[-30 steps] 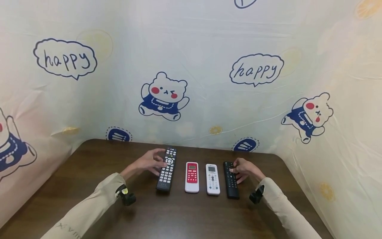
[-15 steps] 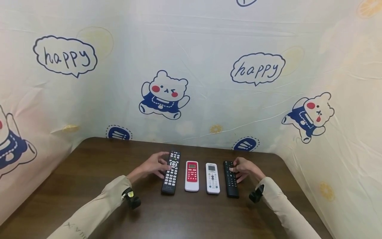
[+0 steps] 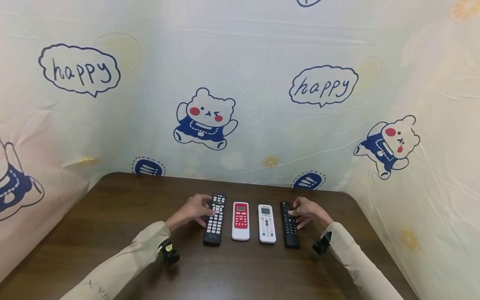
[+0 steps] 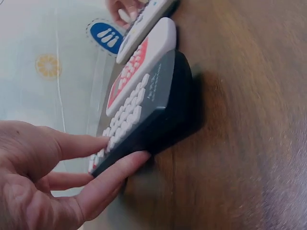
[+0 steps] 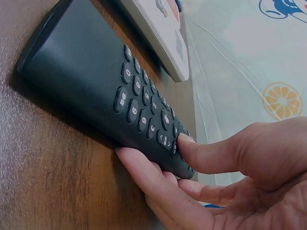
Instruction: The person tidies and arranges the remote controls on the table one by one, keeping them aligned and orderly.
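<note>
My left hand pinches a black remote control with white buttons. In the left wrist view its thumb lies on the buttons and its other fingers are along the near side; a dark shadow lies under the remote. At the right, my right hand holds a black remote control with dark buttons, thumb on the upper keys and fingers against its side. Between them lie a red-and-white remote control and a white remote control with a grey screen. All the remotes stand roughly side by side, nearly parallel.
The remotes are on a dark brown wooden table with rounded far corners. Behind and beside it hangs a pale printed curtain with bears and speech bubbles. Black wrist cameras sit at both cuffs.
The left hand has carried the black remote with white buttons rightward and slightly nearer, turning it straighter, closer to the red-and-white remote. My right hand and the other remotes have stayed put.
</note>
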Motion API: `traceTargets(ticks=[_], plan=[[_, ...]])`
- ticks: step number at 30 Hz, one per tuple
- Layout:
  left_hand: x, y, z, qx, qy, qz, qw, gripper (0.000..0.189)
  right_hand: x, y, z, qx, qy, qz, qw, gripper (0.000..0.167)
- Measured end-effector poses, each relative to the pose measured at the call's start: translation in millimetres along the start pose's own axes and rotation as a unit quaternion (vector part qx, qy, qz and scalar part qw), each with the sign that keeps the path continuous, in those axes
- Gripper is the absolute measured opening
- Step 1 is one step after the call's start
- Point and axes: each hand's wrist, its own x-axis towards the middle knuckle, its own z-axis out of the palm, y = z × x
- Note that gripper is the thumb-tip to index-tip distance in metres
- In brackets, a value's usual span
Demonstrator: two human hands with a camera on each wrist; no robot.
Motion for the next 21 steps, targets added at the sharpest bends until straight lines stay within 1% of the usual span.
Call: traceTargets(ticks=[3,8,15,21], plan=[[-3.1,3.2,0.9,0.013,-0.001,-0.007,0.9999,0.070,-1.0,1.0,1.4,0.005,-0.001,0.001,1.0000,0.030],[-5.3,2.5,0.1,0.002,-0.004,-0.025,0.9997,0.069,-1.5,0.8,3.1,0.011,-0.006,0.001,0.9999,0.031],[-4.6,1.4,-2.6,-0.007,-0.011,-0.027,0.9995,0.070,1.4,1.1,0.4,0.009,-0.007,0.002,0.9999,0.033],[-6.4,3.5,-3.7,-0.011,-0.012,-0.019,0.9997,0.072,-2.0,5.0,-3.3,0.024,-0.006,0.001,0.9997,0.040]])
